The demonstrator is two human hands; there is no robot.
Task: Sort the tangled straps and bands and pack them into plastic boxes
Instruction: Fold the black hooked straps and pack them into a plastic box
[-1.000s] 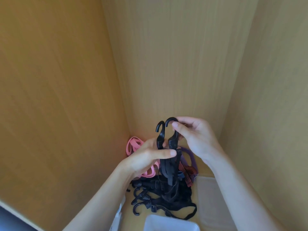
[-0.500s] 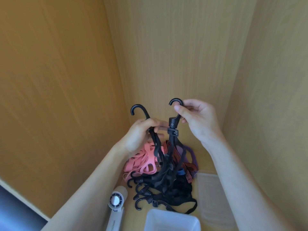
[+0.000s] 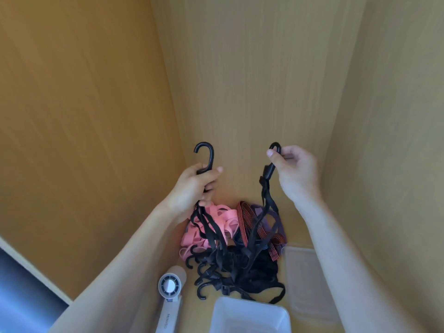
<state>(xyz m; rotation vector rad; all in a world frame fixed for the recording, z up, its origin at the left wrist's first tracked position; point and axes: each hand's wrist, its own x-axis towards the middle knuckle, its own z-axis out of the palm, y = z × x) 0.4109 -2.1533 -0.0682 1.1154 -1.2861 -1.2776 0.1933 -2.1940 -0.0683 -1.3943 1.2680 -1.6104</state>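
Two hooks are held apart. The left hand (image 3: 192, 191) has its fingers (image 3: 212, 174) curled round the shank of one black hook (image 3: 206, 152). The right hand (image 3: 296, 171) pinches the other hook (image 3: 274, 155) between thumb and forefinger. Half a second ago the hooks were nearly touching; now they stand well apart, so their straps (image 3: 262, 188) hang as separate strands. I take that as a sign that two straps are coming free. Lower down, though, they still run into the black tangle (image 3: 242, 267), which lies beside the pink bands (image 3: 216, 219) and just short of the plastic box (image 3: 252, 306). The only legible writing is "MINISO" on the white handheld fan (image 3: 171, 306).
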